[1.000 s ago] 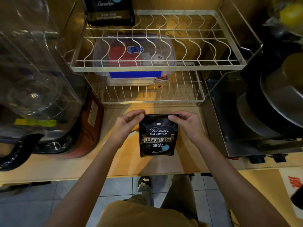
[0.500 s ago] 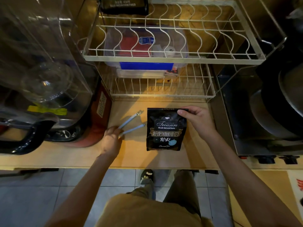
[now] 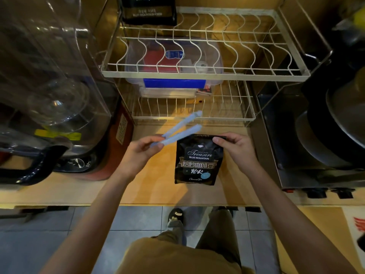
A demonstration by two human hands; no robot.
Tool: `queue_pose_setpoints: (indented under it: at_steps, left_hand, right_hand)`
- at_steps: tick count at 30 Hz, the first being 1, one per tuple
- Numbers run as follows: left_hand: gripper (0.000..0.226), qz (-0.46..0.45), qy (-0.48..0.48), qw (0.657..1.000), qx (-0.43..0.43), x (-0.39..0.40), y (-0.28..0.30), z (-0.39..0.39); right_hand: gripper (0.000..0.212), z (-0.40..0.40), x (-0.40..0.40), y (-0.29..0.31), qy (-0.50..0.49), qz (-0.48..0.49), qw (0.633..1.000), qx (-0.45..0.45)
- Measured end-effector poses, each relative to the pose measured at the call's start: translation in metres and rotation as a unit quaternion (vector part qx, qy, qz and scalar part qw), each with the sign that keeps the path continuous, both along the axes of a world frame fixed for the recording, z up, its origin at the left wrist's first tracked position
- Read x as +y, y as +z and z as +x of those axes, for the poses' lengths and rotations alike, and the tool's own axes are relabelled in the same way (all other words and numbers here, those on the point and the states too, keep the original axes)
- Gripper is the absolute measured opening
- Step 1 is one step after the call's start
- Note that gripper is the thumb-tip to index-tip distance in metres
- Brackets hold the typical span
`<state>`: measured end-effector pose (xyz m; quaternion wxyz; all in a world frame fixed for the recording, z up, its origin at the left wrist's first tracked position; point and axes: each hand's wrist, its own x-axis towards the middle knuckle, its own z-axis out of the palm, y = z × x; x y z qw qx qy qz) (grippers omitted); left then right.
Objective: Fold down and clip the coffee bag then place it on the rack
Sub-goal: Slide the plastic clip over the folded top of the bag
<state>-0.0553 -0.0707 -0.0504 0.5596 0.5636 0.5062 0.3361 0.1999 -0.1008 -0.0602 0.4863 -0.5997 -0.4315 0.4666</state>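
A black coffee bag point(image 3: 198, 163) with its top folded down lies on the wooden counter point(image 3: 158, 186). My right hand point(image 3: 236, 148) pinches the bag's folded top right corner. My left hand point(image 3: 141, 153) holds a pale blue bag clip point(image 3: 182, 128) by its hinged end, raised just left of the bag. The clip's two arms are spread apart and point up and right, toward the rack. The two-tier white wire rack point(image 3: 205, 75) stands behind the bag.
Another black coffee bag point(image 3: 149, 9) stands on the rack's upper tier at the back left. A clear plastic box point(image 3: 173, 66) sits on the lower tier. A blender jug point(image 3: 45, 91) is on the left. A stove with dark pans point(image 3: 325, 135) is on the right.
My left hand let go of the bag, reached left, took the clip off the counter and lifted it toward the bag's top. My right hand stayed on the fold.
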Motion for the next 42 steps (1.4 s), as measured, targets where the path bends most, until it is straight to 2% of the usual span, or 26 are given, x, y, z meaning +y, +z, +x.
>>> queue_pose_setpoints:
  at_steps: [5, 7, 11, 14, 16, 22, 25, 28, 33, 37, 42]
  left_hand:
    - [0.024, 0.072, -0.077, 0.992, 0.064, 0.011, 0.011, 0.014]
    - [0.027, 0.074, -0.089, 0.991, 0.070, 0.014, 0.011, 0.016]
    - [0.035, 0.052, -0.112, 0.989, 0.078, 0.018, 0.013, 0.020]
    - [0.035, 0.032, -0.132, 0.987, 0.081, 0.018, 0.014, 0.031]
    - [0.034, 0.030, -0.154, 0.984, 0.089, 0.016, 0.014, 0.041]
    - [0.034, 0.088, -0.159, 0.971, 0.156, 0.015, 0.017, 0.049]
    - [0.033, 0.104, -0.164, 0.965, 0.175, 0.015, 0.018, 0.050]
    - [0.034, 0.109, -0.174, 0.959, 0.197, 0.018, 0.020, 0.050]
    - [0.033, 0.118, -0.183, 0.949, 0.229, 0.019, 0.023, 0.051]
    - [0.033, 0.117, -0.190, 0.944, 0.244, 0.020, 0.025, 0.052]
    - [0.033, 0.121, -0.191, 0.940, 0.256, 0.021, 0.024, 0.049]
  right_hand:
    - [0.014, 0.000, -0.001, 0.003, 0.005, -0.006, 0.999, -0.033]
    - [0.011, 0.002, -0.001, 0.005, 0.006, -0.009, 0.998, -0.058]
    - [0.019, 0.008, 0.001, 0.010, 0.030, -0.009, 0.992, -0.118]
    - [0.020, 0.009, 0.003, 0.016, 0.049, 0.014, 0.975, -0.218]
    - [0.017, 0.008, 0.004, 0.019, 0.059, 0.020, 0.967, -0.246]
    - [0.015, 0.010, -0.003, 0.022, 0.091, -0.030, 0.986, -0.139]
    - [0.032, 0.016, -0.012, 0.022, 0.155, -0.071, 0.982, -0.086]
    - [0.047, 0.021, -0.015, 0.014, 0.144, -0.074, 0.983, -0.084]
    - [0.035, 0.021, -0.014, 0.011, 0.093, -0.060, 0.991, -0.075]
    - [0.036, 0.020, -0.015, 0.007, 0.073, -0.092, 0.993, 0.005]
    - [0.032, 0.021, -0.012, 0.003, 0.081, -0.116, 0.988, 0.059]
